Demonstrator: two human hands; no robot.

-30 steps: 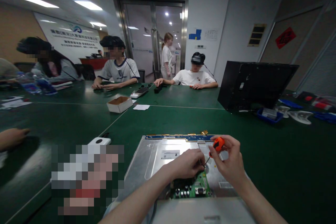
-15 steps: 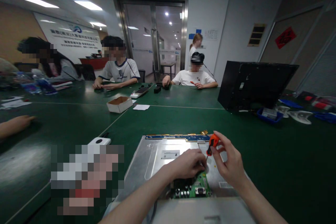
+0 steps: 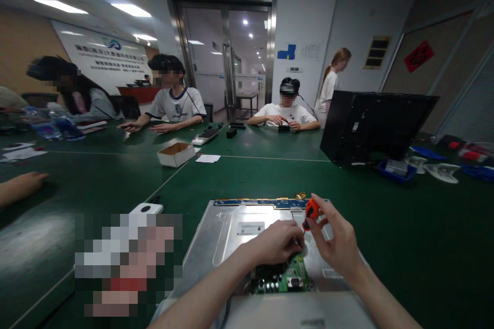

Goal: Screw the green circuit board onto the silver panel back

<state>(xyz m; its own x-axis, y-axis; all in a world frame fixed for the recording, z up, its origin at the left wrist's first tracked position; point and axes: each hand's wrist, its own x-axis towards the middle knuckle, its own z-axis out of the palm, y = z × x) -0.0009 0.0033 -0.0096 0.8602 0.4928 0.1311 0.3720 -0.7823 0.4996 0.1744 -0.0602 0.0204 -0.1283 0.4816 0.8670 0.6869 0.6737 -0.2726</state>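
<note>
Orange screwdriver [image 3: 312,209] — steeper now — between the hands [image 3: 338,236]

The standing person [image 3: 329,85] has moved from upper centre to upper right; at centre, the seated person's hands [image 3: 286,123] now meet at a black box [image 3: 284,128].

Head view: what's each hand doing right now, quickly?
Left hand: fingers bunched at the screwdriver's tip, over the circuit board; whether it grips anything cannot be told.
Right hand: closed on the orange screwdriver.
</note>
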